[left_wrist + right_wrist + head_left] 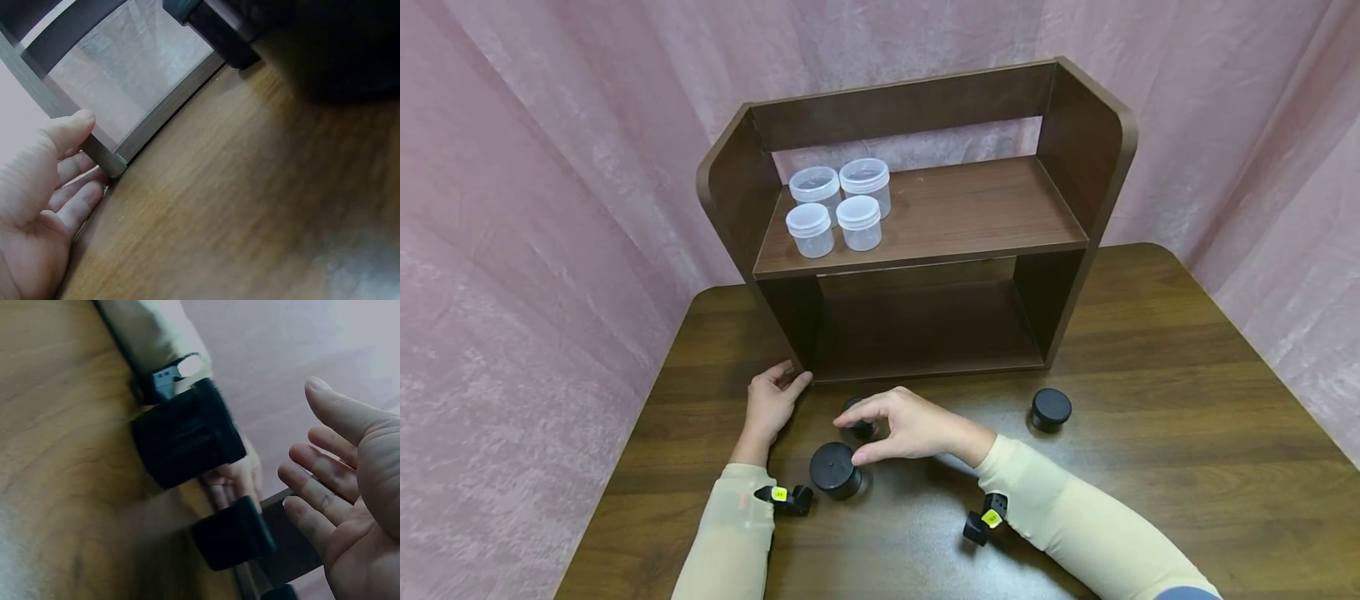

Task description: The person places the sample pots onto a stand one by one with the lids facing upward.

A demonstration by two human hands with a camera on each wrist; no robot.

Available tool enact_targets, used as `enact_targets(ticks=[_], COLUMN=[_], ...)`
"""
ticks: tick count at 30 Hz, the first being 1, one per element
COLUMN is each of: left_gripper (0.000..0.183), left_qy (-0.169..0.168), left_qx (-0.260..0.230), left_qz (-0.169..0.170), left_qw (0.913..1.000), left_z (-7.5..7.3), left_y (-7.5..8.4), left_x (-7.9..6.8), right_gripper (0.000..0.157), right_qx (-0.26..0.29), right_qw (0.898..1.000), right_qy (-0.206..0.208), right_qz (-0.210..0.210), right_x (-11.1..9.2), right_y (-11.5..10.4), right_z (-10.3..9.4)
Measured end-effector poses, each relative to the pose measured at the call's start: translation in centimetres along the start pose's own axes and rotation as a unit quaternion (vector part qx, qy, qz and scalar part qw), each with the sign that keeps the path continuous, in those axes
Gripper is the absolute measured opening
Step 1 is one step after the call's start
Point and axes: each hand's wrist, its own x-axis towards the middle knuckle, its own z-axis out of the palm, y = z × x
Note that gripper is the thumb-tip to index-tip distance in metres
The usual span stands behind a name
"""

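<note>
My left hand (769, 407) grips the lower front corner of the brown shelf unit (917, 367); in the left wrist view its thumb (78, 128) lies on the side panel's edge with the fingers round the outer side. Over the table's middle, my right hand (910, 423) is held empty, thumb and fingers spread apart. Its thumb tip overlaps the lid of a large black jar (833, 468) in the head view. Another black jar (863, 428) stands behind, partly hidden by the fingers. The right wrist view shows the large black jar (181, 437) beside the open palm (356, 550).
Several clear plastic jars with whitish lids (859, 223) stand grouped at the left of the upper shelf (977, 204). A third black jar (1051, 408) is on the wooden table (1187, 433) at the right. Pink curtains (587, 167) hang behind the table.
</note>
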Motion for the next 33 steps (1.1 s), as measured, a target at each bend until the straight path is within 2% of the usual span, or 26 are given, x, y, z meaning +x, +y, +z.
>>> enact_targets(ticks=[8,17,27,33], left_gripper=[0.057,0.059,0.060,0.061], left_qy=[-0.001,-0.005,-0.009,-0.009], left_qx=[-0.008,-0.006,0.005,0.000], left_qz=[-0.002,-0.003,-0.007,-0.012], left_qw=[1.0000,1.0000,0.9999,0.9999], left_z=[0.0,0.0,-0.1,-0.2], left_y=[0.1,0.2,0.0,0.0], left_x=[0.3,0.5,0.0,0.0], right_gripper=[0.052,0.052,0.047,0.046], right_qx=[0.014,-0.035,-0.063,-0.083], right_qw=[0.999,0.995,0.994,0.992], right_qy=[-0.048,-0.088,-0.082,-0.089], right_qz=[-0.001,0.017,0.017,0.013], right_x=[0.6,1.0,0.7,0.6], right_y=[0.7,0.7,1.0,0.7], right_z=[1.4,2.4,3.1,2.6])
